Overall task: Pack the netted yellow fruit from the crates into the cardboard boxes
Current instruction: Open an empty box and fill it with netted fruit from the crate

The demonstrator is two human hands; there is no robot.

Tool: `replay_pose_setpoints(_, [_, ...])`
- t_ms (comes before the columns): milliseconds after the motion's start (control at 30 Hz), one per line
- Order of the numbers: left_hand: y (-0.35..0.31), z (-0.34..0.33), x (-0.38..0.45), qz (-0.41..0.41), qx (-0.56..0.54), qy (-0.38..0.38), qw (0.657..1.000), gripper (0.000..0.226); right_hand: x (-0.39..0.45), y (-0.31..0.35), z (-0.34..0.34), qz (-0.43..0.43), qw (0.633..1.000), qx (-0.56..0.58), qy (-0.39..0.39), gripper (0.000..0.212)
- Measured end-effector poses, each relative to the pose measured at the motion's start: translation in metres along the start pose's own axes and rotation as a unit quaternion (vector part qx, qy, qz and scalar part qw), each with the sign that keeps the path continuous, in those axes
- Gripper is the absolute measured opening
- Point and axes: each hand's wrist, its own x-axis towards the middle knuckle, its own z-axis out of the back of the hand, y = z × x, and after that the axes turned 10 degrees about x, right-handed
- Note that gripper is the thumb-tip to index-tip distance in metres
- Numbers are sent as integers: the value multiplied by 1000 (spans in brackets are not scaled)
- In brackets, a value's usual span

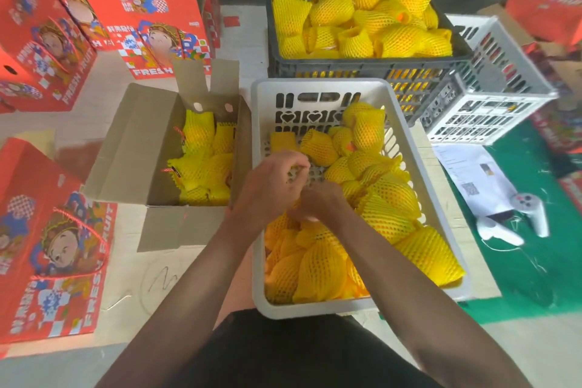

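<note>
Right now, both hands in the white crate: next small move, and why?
Probably lift the fruit under the right hand and carry it left into the open cardboard box. Both hands are down among the netted fruit in the white crate, the left hand curled beside the right, and the box, only partly filled, sits just left of the crate.

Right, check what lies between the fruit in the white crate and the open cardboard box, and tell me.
Only walls: the white crate left wall and the open cardboard box right wall stand side by side between them. The netted fruit must be lifted over both. The box's top is open; nothing else visible blocks the way.
</note>
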Motion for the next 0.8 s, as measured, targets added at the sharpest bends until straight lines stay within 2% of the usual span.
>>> replay_pose_setpoints(67, [0,-5,-3,-17,29,1,999,19,8,2,-2,27,999,-42,-4,36])
replay_pose_setpoints(133, [1,-9,-7,-49,69,9,996,18,14,2,-6,39,998,-36,-39,30])
replay_pose_setpoints(200, [0,-12,-9,-57,98,14,993,16,17,9,-12,7,999,-10,-44,26])
replay_pose_setpoints(333, [-1,-10,-10,-2,59,5,998,11,24,30,-14,-85,996,7,-8,21])
replay_pose_setpoints(500, [-1,-10,-10,2,56,-1,998,12,34,21,-8,-127,991,37,25,20])
replay_pose_setpoints(600, [1,-11,-9,10,44,-12,999,13,32,25,-4,-86,995,46,29,25])
replay_pose_setpoints(700, [2,-10,-7,4,17,-24,1000,16,26,17,-6,-10,999,46,-7,33])
replay_pose_setpoints(800, [7,-11,-4,-2,-28,-40,999,20,21,0,-11,40,996,55,-56,25])
